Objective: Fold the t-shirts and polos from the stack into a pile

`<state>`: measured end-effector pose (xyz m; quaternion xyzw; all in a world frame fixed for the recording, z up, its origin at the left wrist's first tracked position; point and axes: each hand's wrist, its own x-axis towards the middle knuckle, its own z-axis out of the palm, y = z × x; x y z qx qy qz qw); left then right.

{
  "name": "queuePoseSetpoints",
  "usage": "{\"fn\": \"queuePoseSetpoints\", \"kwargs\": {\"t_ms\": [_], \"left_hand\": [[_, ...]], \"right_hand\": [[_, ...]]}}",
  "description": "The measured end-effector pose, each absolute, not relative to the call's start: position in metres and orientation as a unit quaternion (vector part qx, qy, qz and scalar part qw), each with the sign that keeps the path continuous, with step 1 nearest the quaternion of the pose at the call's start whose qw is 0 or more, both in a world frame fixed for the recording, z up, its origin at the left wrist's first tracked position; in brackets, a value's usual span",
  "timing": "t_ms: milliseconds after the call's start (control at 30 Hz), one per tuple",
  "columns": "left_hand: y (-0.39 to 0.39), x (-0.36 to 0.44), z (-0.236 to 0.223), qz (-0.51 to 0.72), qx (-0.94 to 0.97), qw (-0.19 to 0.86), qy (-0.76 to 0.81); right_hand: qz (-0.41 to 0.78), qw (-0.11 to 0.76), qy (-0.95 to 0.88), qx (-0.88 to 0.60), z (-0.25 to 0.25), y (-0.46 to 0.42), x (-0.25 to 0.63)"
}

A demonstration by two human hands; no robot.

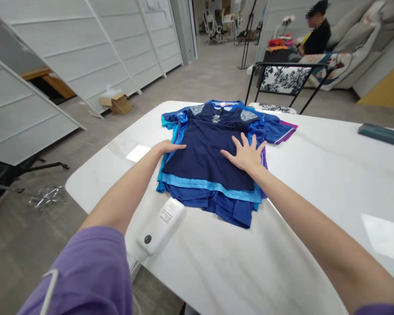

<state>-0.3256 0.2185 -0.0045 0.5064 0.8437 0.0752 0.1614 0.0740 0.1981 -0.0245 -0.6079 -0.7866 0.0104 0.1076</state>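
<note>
A stack of blue shirts [210, 153] lies flat on a white table [315, 183]; the top one is dark navy with a light blue hem. My left hand [169, 146] rests flat at the stack's left edge, fingers stretched out onto the cloth. My right hand [246, 154] lies spread open on the right part of the navy shirt. Neither hand holds anything.
A white handheld device [160, 225] lies at the table's near edge. A dark flat case [382, 134] sits at the far right. A black chair with floral fabric [284, 81] stands behind the table; a person [317, 33] sits by a sofa. A cardboard box [116, 103] and wire hangers [47, 197] are on the floor.
</note>
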Motion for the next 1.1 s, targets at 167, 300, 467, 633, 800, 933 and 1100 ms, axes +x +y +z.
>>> {"fn": "queuePoseSetpoints", "kwargs": {"t_ms": [167,300,467,633,800,933,1100], "left_hand": [[0.209,-0.317,-0.009,0.061,0.509,0.144,0.847],[0.2,-0.346,-0.008,0.057,0.484,0.116,0.866],[0.192,-0.409,-0.002,0.054,0.443,0.079,0.892],[0.177,-0.484,0.004,0.041,0.388,0.051,0.919],[0.168,-0.53,0.015,0.035,0.348,-0.003,0.937],[0.202,-0.484,0.008,0.131,0.491,-0.1,0.855],[0.286,-0.391,-0.019,0.127,0.612,0.078,0.777]], "right_hand": [[0.102,0.037,-0.753,-0.649,-0.039,0.174,0.095],[0.114,0.044,-0.759,-0.639,-0.044,0.183,0.062],[0.13,0.07,-0.777,-0.612,-0.041,0.203,-0.021],[0.152,0.093,-0.806,-0.564,-0.036,0.208,-0.11],[0.181,0.082,-0.845,-0.496,-0.02,0.193,-0.129],[0.106,0.144,-0.797,-0.578,-0.012,0.209,-0.079],[0.101,0.117,-0.749,-0.645,-0.029,0.25,-0.036]]}}
